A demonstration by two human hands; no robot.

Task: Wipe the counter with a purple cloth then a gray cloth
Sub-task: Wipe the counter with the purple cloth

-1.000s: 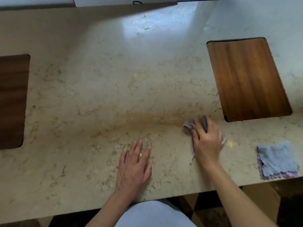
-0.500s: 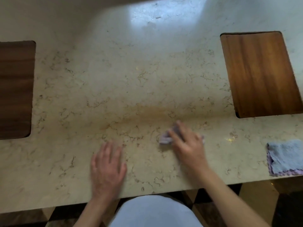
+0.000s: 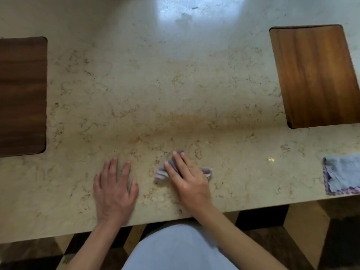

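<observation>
Head view: left hand (image 3: 115, 190) lies flat on the desk (image 3: 175, 84), fingers spread, lower centre of frame. Right hand (image 3: 188, 184), just beside it, presses the bunched purple cloth (image 3: 161, 175) with straight fingers. Gray cloth (image 3: 342, 174) lies well apart, at the lower right edge.

Most of the purple cloth (image 3: 163, 173) is covered by the right hand (image 3: 190, 184). At three o'clock the gray cloth (image 3: 342, 173) is cut off at the edge, as is the dark wooden panel (image 3: 21, 94) at nine o'clock.

Left hand (image 3: 115, 190) and right hand (image 3: 190, 184) flat
</observation>
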